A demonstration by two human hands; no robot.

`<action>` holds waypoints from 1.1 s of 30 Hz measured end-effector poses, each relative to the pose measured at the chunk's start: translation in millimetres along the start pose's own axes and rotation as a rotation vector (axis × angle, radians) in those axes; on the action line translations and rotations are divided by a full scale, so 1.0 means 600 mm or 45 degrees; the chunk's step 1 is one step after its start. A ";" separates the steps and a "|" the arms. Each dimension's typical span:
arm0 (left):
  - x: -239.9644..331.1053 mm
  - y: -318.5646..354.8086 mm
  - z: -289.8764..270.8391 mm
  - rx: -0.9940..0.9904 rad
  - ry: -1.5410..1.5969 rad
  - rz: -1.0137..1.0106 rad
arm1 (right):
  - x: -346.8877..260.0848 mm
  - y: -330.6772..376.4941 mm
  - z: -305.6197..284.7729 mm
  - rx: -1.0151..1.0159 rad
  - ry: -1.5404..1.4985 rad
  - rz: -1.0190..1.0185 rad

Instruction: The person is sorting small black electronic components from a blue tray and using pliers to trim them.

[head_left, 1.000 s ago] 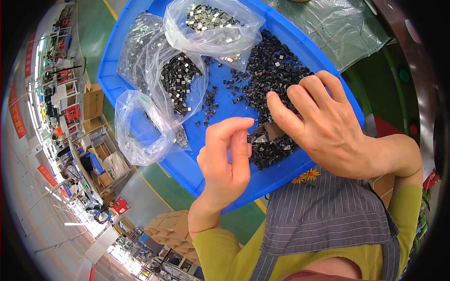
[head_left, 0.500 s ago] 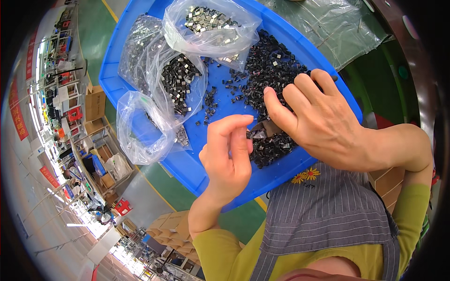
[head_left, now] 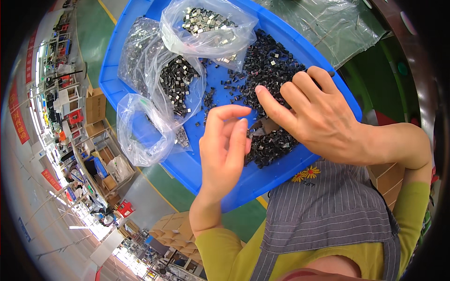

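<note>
A large blue plastic tray (head_left: 211, 187) holds loose small black parts (head_left: 272, 61), some with shiny metal faces. Over its near side my left hand (head_left: 222, 145) is raised with fingers curled and the thumb close to the index finger; whatever lies inside is hidden. My right hand (head_left: 318, 112) hovers over the right part of the pile, index finger pointing left and the other fingers folded. A dark rounded end (head_left: 332, 73) shows beside those folded fingers; the rest of that item is hidden. Between the hands a brown flat piece (head_left: 269, 125) lies among the parts.
Clear plastic bags with metal-faced parts stand in the tray: one at the back (head_left: 206, 23), one in the middle (head_left: 178, 84), and an open-mouthed one (head_left: 145, 136) at the left. Clear sheeting (head_left: 328, 28) lies beyond the tray. Cardboard boxes (head_left: 176, 229) are stacked on the floor.
My left hand has shifted slightly up and left, its thumb and index finger a little wider apart. My right hand has moved slightly left and up.
</note>
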State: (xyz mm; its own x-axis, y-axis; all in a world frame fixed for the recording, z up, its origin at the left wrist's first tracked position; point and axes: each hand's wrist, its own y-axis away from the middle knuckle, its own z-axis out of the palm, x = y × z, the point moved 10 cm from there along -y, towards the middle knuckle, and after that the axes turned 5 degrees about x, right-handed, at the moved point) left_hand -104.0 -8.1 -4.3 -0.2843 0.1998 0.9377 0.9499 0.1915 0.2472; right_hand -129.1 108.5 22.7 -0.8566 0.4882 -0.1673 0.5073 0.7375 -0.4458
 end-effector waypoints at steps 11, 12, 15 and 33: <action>-0.042 0.001 0.020 -0.252 0.318 -0.369 | 0.001 0.007 0.018 -0.245 -0.246 -0.011; -0.029 0.000 0.018 -0.205 0.483 -0.283 | -0.002 0.005 0.018 -0.241 -0.246 -0.013; -0.015 -0.001 0.018 -0.198 0.699 -0.124 | 0.012 0.003 0.028 -0.281 -0.701 0.231; 0.027 0.015 -0.006 0.047 0.196 0.259 | 0.035 -0.001 0.025 -0.039 -0.692 0.363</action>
State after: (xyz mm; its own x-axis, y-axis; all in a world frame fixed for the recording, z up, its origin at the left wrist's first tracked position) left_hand -99.6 -6.8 13.8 -0.0618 0.0901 0.9940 0.9793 0.1976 0.0429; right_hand -148.4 111.3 6.1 -0.6082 0.3666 -0.7040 0.7191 0.6300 -0.2932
